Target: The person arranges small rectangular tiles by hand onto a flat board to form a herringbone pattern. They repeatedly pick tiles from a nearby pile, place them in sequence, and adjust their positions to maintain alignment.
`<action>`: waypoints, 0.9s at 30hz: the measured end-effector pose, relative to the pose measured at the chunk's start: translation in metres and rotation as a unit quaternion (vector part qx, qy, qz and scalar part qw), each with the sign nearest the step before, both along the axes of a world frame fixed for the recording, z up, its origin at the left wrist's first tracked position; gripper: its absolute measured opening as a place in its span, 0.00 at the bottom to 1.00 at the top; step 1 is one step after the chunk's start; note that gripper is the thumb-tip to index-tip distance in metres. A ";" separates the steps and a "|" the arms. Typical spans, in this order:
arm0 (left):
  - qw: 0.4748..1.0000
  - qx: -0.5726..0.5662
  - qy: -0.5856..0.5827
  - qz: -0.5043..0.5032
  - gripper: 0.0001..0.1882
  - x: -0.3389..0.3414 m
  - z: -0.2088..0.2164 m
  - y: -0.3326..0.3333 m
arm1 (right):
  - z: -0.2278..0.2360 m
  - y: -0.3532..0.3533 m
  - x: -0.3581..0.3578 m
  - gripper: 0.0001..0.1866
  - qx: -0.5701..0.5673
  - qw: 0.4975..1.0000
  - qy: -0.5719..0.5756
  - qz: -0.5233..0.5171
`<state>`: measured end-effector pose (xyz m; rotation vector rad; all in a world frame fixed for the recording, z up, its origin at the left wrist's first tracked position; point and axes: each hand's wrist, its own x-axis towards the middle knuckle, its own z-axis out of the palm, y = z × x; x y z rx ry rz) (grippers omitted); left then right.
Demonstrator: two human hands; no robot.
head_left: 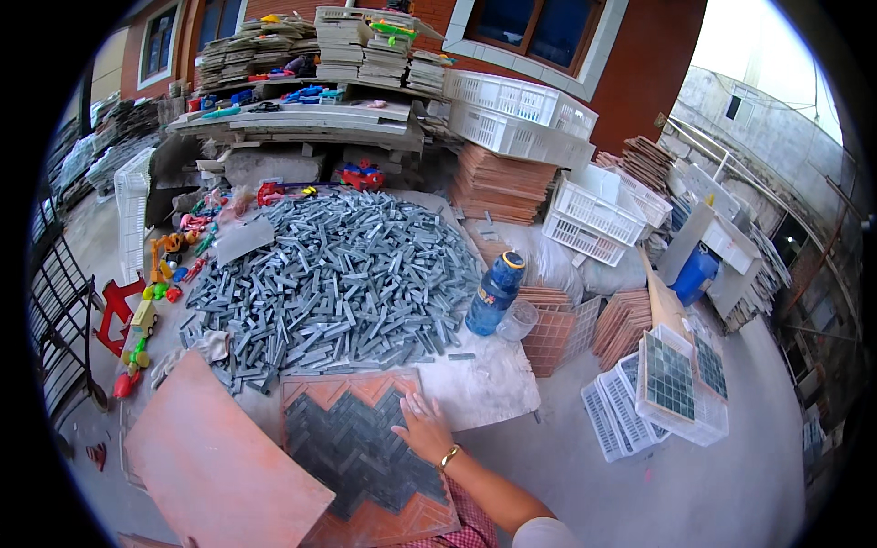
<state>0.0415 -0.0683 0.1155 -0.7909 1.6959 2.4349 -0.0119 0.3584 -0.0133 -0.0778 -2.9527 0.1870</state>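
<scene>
My right hand (425, 429), with a gold bracelet on its wrist, lies flat with fingers stretched out at the right side of an orange tray (402, 527). Dark grey strips (361, 447) fill the tray's middle in a herringbone pattern, between zigzag orange edges. To the left, a flat pinkish-orange board (228, 447) is tilted and overlaps the tray's left side. At the board's lower edge only a fingertip of my left hand (190, 542) shows, gripping it; the rest is hidden.
Beyond the tray spreads a big heap of loose grey strips (338, 274). A blue bottle (495, 294) and a clear cup (518, 320) stand right of it. Toys (142, 320) line the left. White crates (589, 219) and stacked orange trays (502, 183) stand at right.
</scene>
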 end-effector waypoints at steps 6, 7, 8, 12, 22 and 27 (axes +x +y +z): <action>1.000 0.011 0.014 -0.024 0.32 0.001 -0.003 0.003 | -0.003 -0.003 -0.010 0.21 -0.035 0.997 0.070 -0.027; 0.999 0.016 0.019 -0.029 0.32 0.000 -0.005 0.004 | -0.001 0.003 -0.014 0.18 -0.064 0.994 0.081 -0.026; 0.999 0.022 0.021 -0.034 0.32 0.000 -0.007 0.005 | -0.004 0.011 -0.019 0.17 -0.089 0.991 0.087 -0.049; 0.999 0.024 0.026 -0.041 0.31 0.000 -0.008 0.006 | -0.005 0.018 -0.035 0.12 -0.229 0.965 0.061 -0.114; 0.992 0.067 0.054 -0.092 0.31 0.001 -0.024 0.019 | 0.020 0.016 -0.012 0.16 -0.433 0.891 0.108 -0.086; 0.972 0.143 0.079 -0.167 0.30 -0.008 -0.041 0.052 | 0.046 -0.042 0.088 0.28 -0.666 0.745 -0.038 0.025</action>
